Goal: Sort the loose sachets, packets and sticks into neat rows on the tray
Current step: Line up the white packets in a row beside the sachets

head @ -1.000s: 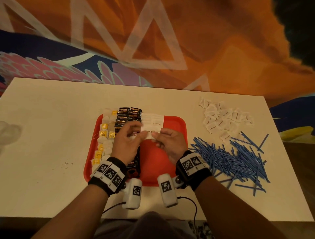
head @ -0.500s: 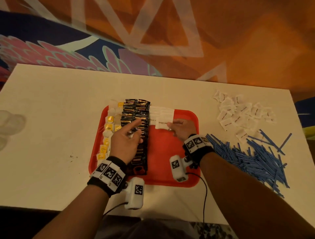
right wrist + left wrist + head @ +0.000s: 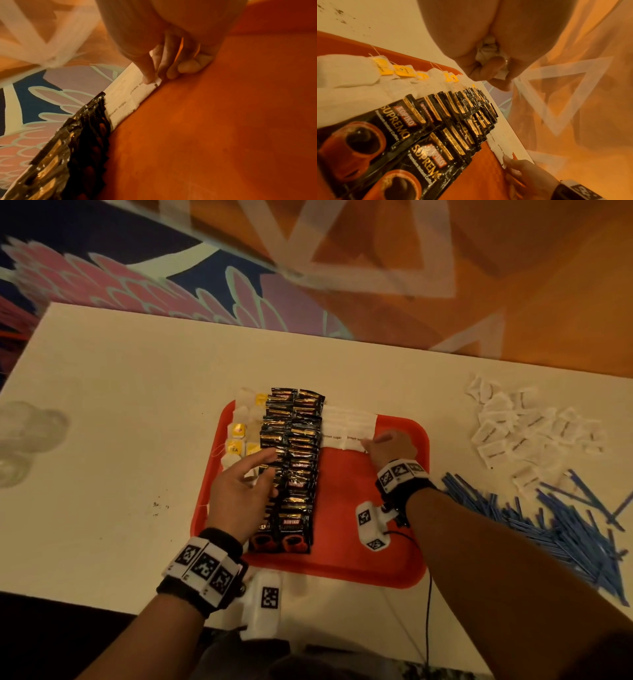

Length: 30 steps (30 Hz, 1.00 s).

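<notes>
A red tray (image 3: 359,559) carries a column of tea bags (image 3: 236,436), two columns of black coffee sachets (image 3: 298,460) and a short row of white brown-sugar sachets (image 3: 342,426) at its far right part. My left hand (image 3: 272,463) hovers over the coffee sachets with index finger stretched out. In the left wrist view its other fingers (image 3: 489,67) clasp a crumpled bunch of white sachets (image 3: 486,54) in the palm. My right hand (image 3: 373,445) pinches the right end of the nearest sugar sachet (image 3: 133,92), thumb on top, fingertips (image 3: 171,75) against the tray floor (image 3: 223,121).
On the white table (image 3: 120,405), a loose pile of white sachets (image 3: 520,433) lies at the far right, with a heap of blue sticks (image 3: 548,518) in front of it. A clear plastic object (image 3: 24,440) sits at the left edge. Dark crumbs (image 3: 159,506) dot the table.
Both hands were together over the tray's middle with white sachets. The right hand has gone forward to the sugar row; the left has drawn back over the coffee sachets.
</notes>
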Each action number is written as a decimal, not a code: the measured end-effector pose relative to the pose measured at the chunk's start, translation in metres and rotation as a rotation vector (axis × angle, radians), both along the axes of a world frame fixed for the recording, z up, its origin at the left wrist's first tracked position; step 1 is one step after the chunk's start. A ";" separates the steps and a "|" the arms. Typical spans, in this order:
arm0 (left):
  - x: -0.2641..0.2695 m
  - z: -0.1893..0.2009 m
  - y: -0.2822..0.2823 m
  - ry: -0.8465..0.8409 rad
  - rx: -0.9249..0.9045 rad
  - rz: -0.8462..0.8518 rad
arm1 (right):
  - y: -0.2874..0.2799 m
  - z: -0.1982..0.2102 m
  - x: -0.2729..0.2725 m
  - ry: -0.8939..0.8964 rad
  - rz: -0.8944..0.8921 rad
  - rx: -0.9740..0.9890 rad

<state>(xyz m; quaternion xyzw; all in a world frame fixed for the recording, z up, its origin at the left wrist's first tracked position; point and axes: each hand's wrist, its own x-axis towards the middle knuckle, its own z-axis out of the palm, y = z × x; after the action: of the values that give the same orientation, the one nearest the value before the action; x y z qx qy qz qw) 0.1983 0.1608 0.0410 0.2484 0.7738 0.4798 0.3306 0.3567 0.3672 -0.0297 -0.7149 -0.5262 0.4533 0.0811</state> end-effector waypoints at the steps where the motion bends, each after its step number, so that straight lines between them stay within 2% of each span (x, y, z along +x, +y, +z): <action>1: 0.000 0.000 0.000 -0.013 -0.004 0.009 | 0.000 0.000 0.000 -0.011 -0.012 0.019; 4: 0.000 0.000 0.001 -0.056 -0.004 0.032 | -0.004 -0.002 -0.003 -0.013 0.040 0.193; 7: 0.001 0.001 0.000 -0.087 0.010 0.048 | -0.010 -0.007 -0.012 0.029 0.263 0.346; 11: 0.001 0.007 -0.003 -0.169 0.003 0.056 | -0.014 -0.022 -0.018 -0.073 0.475 0.319; 15: -0.001 0.010 -0.007 -0.326 -0.020 0.012 | -0.019 -0.019 -0.013 -0.057 0.478 0.298; 18: -0.003 0.011 -0.004 -0.620 0.009 0.133 | -0.029 0.002 -0.010 0.017 0.412 0.343; 21: 0.002 0.016 0.004 -0.799 0.039 0.188 | -0.050 0.040 -0.013 0.182 0.404 0.316; 25: 0.017 0.028 0.017 -0.913 0.124 0.194 | -0.083 0.093 -0.018 0.385 0.525 0.252; 28: 0.030 0.037 0.024 -0.898 0.145 0.114 | -0.099 0.111 -0.012 0.363 0.633 0.141; 30: 0.037 0.043 0.027 -0.860 0.138 0.081 | -0.104 0.116 -0.005 0.357 0.617 0.135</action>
<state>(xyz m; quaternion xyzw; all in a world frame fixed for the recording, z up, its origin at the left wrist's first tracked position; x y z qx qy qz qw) 0.2353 0.1882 0.0841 0.0171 0.5410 0.6027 0.5863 0.3517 0.2636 0.0859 -0.4251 -0.7236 0.5382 0.0780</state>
